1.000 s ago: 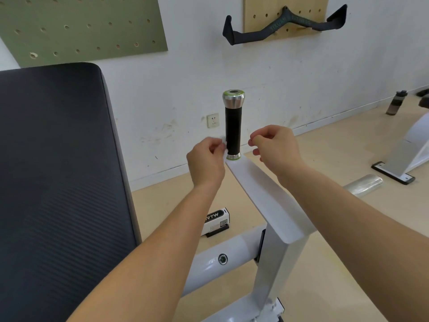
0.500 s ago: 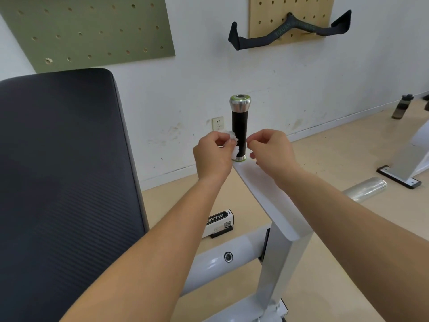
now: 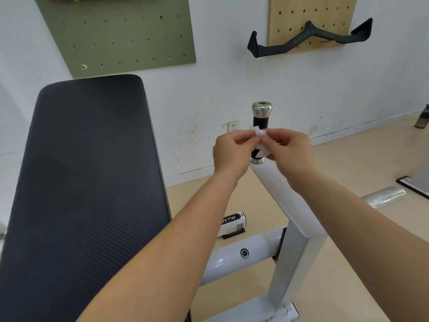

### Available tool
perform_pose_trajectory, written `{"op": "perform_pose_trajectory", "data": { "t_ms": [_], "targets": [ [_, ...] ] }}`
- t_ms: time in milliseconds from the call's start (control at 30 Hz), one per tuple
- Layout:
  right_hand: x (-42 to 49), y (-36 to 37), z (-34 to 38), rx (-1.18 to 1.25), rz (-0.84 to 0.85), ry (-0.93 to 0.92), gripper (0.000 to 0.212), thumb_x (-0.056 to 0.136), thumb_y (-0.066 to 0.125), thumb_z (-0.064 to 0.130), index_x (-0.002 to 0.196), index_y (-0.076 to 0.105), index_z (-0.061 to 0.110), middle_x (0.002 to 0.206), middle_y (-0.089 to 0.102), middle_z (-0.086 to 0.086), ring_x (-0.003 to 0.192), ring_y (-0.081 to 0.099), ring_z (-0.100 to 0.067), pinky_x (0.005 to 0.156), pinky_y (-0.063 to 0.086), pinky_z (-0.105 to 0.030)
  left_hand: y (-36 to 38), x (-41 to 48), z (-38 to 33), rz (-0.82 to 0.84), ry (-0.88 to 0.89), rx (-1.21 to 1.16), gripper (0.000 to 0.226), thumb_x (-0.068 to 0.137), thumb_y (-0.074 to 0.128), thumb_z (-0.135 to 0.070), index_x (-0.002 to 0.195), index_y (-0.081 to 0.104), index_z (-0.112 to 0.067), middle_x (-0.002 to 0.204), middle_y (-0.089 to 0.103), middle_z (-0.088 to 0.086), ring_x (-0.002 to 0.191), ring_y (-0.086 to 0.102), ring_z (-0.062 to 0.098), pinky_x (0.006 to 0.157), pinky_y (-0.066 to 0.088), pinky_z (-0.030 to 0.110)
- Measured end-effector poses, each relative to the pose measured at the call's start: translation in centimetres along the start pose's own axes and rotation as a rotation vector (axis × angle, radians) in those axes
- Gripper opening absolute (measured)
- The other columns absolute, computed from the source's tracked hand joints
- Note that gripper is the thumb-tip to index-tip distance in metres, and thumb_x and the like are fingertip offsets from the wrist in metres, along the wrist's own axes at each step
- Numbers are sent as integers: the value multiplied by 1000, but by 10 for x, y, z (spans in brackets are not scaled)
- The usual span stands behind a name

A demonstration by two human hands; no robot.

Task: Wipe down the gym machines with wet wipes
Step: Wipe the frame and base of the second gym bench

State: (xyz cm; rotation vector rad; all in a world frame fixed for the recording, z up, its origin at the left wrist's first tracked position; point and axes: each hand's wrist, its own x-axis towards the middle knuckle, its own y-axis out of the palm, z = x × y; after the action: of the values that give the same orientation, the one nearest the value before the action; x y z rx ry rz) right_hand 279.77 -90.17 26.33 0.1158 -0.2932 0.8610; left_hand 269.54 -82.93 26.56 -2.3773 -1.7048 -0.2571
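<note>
Both left hand (image 3: 232, 152) and right hand (image 3: 289, 151) pinched a crumpled white wipe (image 3: 261, 149) at the black, chrome-capped handle (image 3: 259, 120).

A black pull bar (image 3: 301, 40) is hanging on a wooden pegboard (image 3: 311, 10), a green pegboard (image 3: 116, 31) to its left. On the floor (image 3: 348, 159) a white box (image 3: 232, 223) and a shiny roll (image 3: 383, 199) are lying well apart, and a dark bottle (image 3: 422, 118) is standing at far right.
</note>
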Motion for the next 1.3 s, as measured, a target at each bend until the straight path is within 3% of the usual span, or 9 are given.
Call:
{"op": "perform_pose_trajectory", "data": {
  "t_ms": [133, 267, 400, 533, 633, 767, 900, 1167, 1300],
  "targets": [
    [17, 0, 1, -46, -215, -1, 9, 87, 73, 19, 92, 74, 26, 92, 73, 8, 87, 70, -8, 85, 59, -34, -9, 6, 2, 24, 10, 105, 14, 93, 67, -19, 103, 76, -24, 98, 71, -16, 94, 63, -3, 82, 46, 14],
    [24, 18, 7, -95, -330, -56, 6, 89, 73, 28, 90, 68, 24, 87, 68, 13, 72, 62, 7, 63, 45, -10, -13, 17, 8, -84, -95, 84, 16, 91, 61, -17, 98, 71, -27, 97, 68, -12, 96, 67, 14, 90, 56, 35],
    [23, 22, -6, -220, -362, -84, 11, 93, 68, 21, 86, 65, 13, 80, 64, 4, 57, 54, 13, 50, 38, -3, -17, 22, 17, -105, -116, 102, 16, 91, 59, -16, 98, 69, -27, 98, 68, -11, 97, 67, 17, 88, 57, 36],
    [20, 13, -23, -365, -268, 12, 15, 92, 70, 25, 81, 66, 16, 76, 64, 5, 68, 57, -7, 62, 43, -22, -18, 20, 24, -109, -141, 116, 16, 91, 58, -15, 96, 68, -27, 98, 67, -11, 97, 67, 18, 84, 57, 35],
    [21, 3, -22, -405, -157, 102, 19, 89, 74, 35, 80, 71, 19, 77, 69, 6, 71, 60, -12, 62, 44, -26, -18, 17, 24, -104, -157, 126, 17, 92, 58, -15, 99, 69, -25, 98, 66, -11, 98, 66, 18, 83, 55, 33],
    [37, -2, 7, -260, -347, 63, 4, 91, 70, 23, 90, 73, 25, 87, 70, 13, 82, 64, -5, 67, 44, -20, -22, 15, 16, -123, -163, 127, 18, 93, 57, -15, 106, 68, -22, 98, 64, -14, 98, 65, 16, 70, 46, 24],
    [33, 18, 8, -248, -346, 61, 17, 95, 59, 12, 91, 70, 24, 87, 67, 13, 82, 65, -11, 79, 50, -26, -27, 15, 13, -139, -162, 125, 18, 93, 56, -15, 106, 67, -22, 98, 64, -14, 98, 65, 16, 68, 45, 23],
    [22, 25, -9, -185, -311, 119, 25, 88, 48, 16, 74, 55, -3, 64, 45, -3, 63, 36, -19, 59, 30, -30, -32, 12, 18, -114, -148, 158, 16, 93, 57, -16, 102, 67, -23, 94, 63, -14, 96, 65, 15, 72, 47, 26],
    [26, 29, 1, -139, -333, 64, 26, 97, 53, 20, 75, 67, 22, 72, 65, 9, 71, 58, -13, 67, 47, -25, -31, 13, 18, -104, -155, 162, 18, 93, 56, -16, 106, 67, -22, 94, 62, -15, 91, 62, 9, 68, 45, 24]
  ]
}}
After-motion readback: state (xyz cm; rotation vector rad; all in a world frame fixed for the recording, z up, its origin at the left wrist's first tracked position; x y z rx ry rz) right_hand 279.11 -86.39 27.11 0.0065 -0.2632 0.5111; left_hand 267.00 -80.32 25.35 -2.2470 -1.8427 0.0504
